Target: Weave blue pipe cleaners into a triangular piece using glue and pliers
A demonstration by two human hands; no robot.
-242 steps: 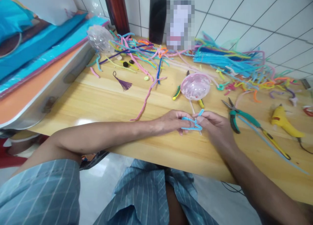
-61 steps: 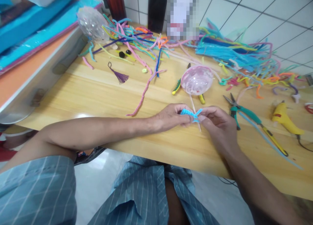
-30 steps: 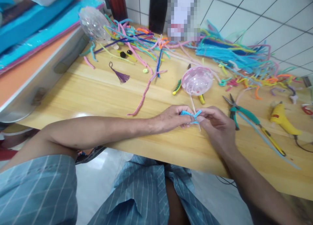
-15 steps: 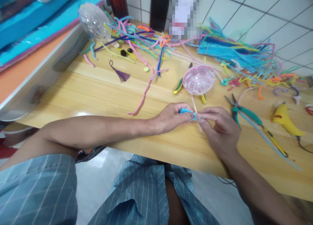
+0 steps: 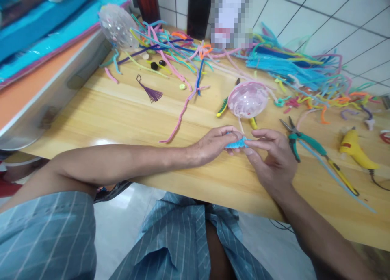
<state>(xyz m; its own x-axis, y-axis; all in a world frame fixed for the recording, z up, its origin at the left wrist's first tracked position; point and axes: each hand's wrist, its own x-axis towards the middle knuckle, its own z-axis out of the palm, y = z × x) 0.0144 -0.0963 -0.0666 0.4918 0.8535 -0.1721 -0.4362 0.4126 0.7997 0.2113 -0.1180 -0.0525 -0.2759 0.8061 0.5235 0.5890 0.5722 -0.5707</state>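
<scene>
A light-blue coiled pipe cleaner (image 5: 236,143) is gripped between the thumb and fingers of my left hand (image 5: 217,144). At its right end, my right hand (image 5: 272,154) pinches it with thumb and index finger, the other fingers loosely bent. Just beyond the hands a clear pinkish plastic dome (image 5: 248,100) rests on the table. A thin pale strip (image 5: 241,125) runs from the dome down toward my left fingers, which hide its lower end. Partly under the dome lie yellow-and-green handles (image 5: 223,107) of a tool.
Green-handled pliers (image 5: 307,137), a yellow utility knife (image 5: 343,176) and a yellow glue gun (image 5: 356,148) lie to the right. Pipe cleaners (image 5: 280,64) pile along the wall. A purple tassel (image 5: 152,93) and a pink pipe cleaner (image 5: 179,119) lie left; a plastic bin (image 5: 61,81) stands farther left.
More of the blue coil shows between my hands. My right fingers have shifted slightly and opened a little. The pale strip's lower end, visible below the fingers before, no longer shows.
</scene>
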